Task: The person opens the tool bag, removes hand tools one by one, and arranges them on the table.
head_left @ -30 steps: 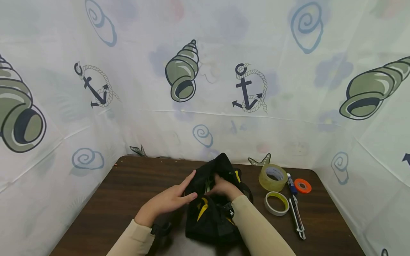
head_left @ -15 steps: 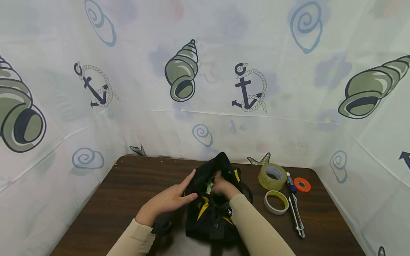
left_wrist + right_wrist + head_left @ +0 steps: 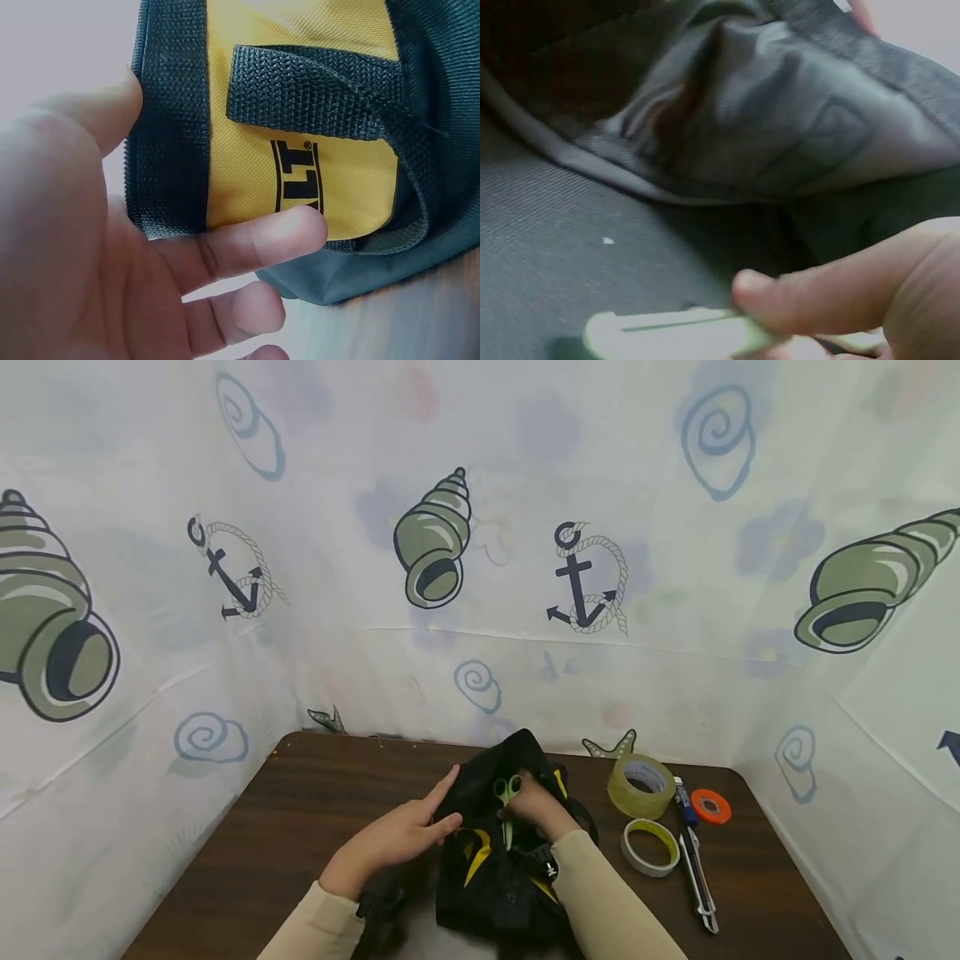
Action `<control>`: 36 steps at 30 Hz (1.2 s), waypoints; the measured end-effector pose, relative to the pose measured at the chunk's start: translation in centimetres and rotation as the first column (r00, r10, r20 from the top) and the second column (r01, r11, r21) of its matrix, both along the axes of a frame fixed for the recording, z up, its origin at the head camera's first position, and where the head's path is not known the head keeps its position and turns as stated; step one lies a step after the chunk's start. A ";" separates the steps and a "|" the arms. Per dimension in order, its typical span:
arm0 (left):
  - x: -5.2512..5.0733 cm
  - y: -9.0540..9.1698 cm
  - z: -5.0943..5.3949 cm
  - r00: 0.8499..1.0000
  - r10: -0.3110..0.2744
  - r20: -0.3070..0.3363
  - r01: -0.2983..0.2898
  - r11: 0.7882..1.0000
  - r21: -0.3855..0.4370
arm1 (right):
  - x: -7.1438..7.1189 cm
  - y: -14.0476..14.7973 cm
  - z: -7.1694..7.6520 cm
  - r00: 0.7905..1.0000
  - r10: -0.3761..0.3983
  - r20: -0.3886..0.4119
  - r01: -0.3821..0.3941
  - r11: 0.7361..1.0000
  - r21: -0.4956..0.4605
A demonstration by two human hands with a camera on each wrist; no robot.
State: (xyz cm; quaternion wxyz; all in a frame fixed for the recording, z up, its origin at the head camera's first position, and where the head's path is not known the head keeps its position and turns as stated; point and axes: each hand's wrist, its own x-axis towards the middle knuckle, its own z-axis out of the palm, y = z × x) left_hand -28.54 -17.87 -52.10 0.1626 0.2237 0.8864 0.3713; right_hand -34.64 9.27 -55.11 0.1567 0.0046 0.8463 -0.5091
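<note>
A black bag with yellow panels (image 3: 480, 902) lies unzipped on the table. My left hand (image 3: 401, 835) rests against the left side of its opening, fingers stretched out. In the left wrist view the index finger lies along the yellow panel (image 3: 300, 180) and the thumb touches the zipper edge. My right hand (image 3: 534, 806) is in the mouth of the bag and holds green scissors (image 3: 507, 831), handle loops up in the head view. In the right wrist view the thumb presses on the pale green scissors (image 3: 667, 335), blurred, inside the dark lining (image 3: 705, 127).
Right of the bag on the brown table (image 3: 337, 793) are a wide clear tape roll (image 3: 624, 793), a narrower tape roll (image 3: 651, 870), a box cutter (image 3: 699, 885), a blue tube-like item (image 3: 686, 806) and an orange tape roll (image 3: 711, 807). Patterned cloth (image 3: 337, 568) surrounds the table.
The scissors have come up into view in the bag's opening with my right hand holding them. My left hand has stayed at the bag's side. The head view has tilted slightly up.
</note>
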 end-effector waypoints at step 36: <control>0.3 0.0 0.3 1.000 0.016 -0.020 -0.016 1.000 0.009 | 7.5 7.0 12.0 0.930 0.211 -0.301 -0.273 0.945 -0.180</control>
